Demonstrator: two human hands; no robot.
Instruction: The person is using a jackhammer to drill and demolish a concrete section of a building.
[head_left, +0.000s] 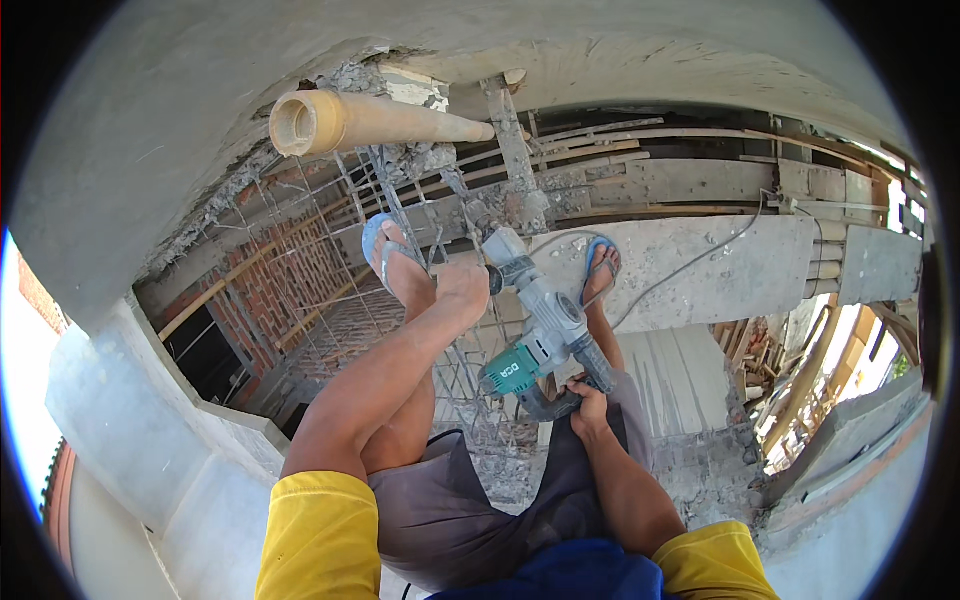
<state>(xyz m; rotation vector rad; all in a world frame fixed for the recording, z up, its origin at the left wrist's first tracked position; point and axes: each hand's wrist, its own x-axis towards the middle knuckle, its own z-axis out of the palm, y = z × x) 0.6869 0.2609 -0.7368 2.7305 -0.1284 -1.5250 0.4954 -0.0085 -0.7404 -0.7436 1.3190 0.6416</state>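
Observation:
A demolition hammer [550,315] with a grey body and a green motor housing lies slantwise between my legs. My left hand [463,288] is wrapped around its black side handle near the front end. My right hand [588,405] grips the black rear handle, with the thumb uppermost. The hammer's nose points away from me, toward broken concrete [420,160] and bared steel bars [385,185]. Where its bit touches is hard to make out against the rubble. A grey power cord [690,260] curves off to the right.
My sandalled feet rest apart, the right one on a concrete beam [710,265]. A beige plastic pipe [400,122] juts across ahead. Exposed rebar mesh [330,255] hangs over a gap at left, with a brick wall [250,335] below. Wooden planks [810,380] lie lower right.

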